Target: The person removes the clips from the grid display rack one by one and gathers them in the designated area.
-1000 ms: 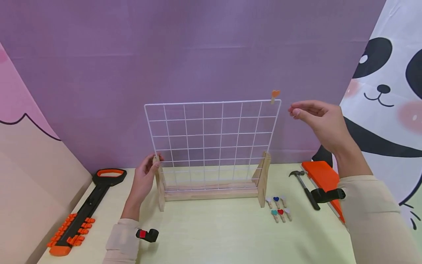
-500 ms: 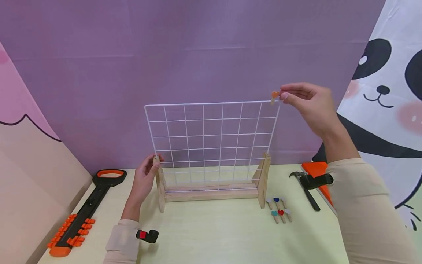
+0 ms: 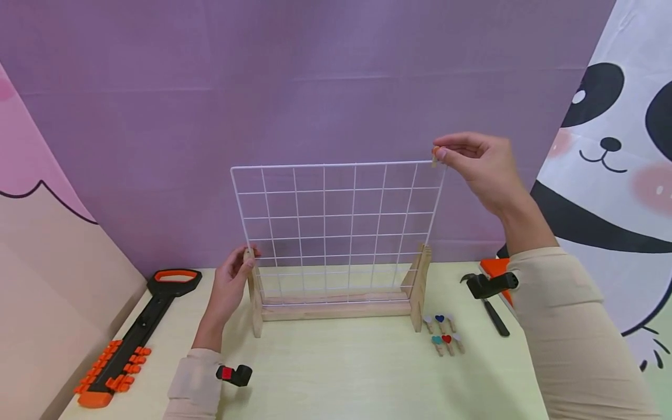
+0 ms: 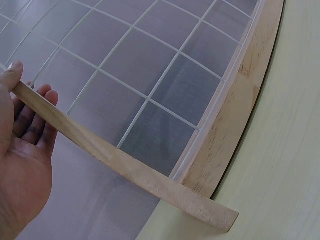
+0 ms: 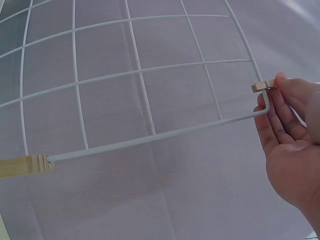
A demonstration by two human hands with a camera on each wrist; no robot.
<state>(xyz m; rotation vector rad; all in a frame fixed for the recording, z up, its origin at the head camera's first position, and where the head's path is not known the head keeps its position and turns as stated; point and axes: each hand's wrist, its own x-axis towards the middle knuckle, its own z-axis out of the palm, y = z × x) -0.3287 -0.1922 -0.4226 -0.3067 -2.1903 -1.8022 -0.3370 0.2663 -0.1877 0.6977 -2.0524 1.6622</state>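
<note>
A white wire grid (image 3: 324, 214) stands upright in a wooden stand (image 3: 336, 311). My left hand (image 3: 231, 274) grips the top of the stand's left upright, thumb in front and fingers behind; the left wrist view shows this upright (image 4: 135, 172) between them. At the grid's top right corner my right hand (image 3: 480, 169) pinches a small wooden clothespin (image 5: 260, 86) with an orange heart, which sits clipped on the top wire. The heart is mostly covered by my thumb and fingers. Several heart-topped clothespins (image 3: 447, 338) lie on the table right of the stand.
A hammer (image 3: 495, 318) and an orange object (image 3: 496, 267) lie at the right, partly covered by my right arm and its wrist camera. On the left lies a long black and orange tool (image 3: 139, 326). A purple cloth (image 3: 325, 76) hangs behind the table (image 3: 336, 373).
My right hand has moved left from beside the grid to the orange-heart clothespin and now pinches it. My left hand stays on the stand's upright.
</note>
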